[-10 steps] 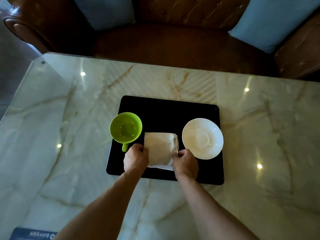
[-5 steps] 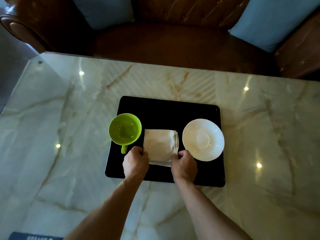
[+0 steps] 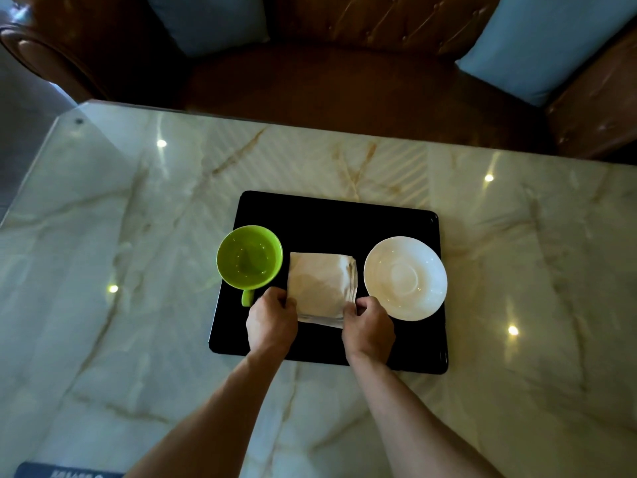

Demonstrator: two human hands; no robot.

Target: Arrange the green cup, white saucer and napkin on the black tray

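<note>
Fingers of both hands pinch the folded cream napkin [image 3: 322,286] on the black tray [image 3: 331,215].

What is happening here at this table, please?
A person is arranging a black tray on a marble table. The left hand and right hand grip the near corners of a folded napkin, which lies between a green cup and an empty white saucer.

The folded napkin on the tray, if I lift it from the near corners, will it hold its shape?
Probably not: the napkin looks like soft cloth folded in layers, so it would likely sag and unfold. It seems light. Both hands, left hand and right hand, pinch its near edge.
</note>
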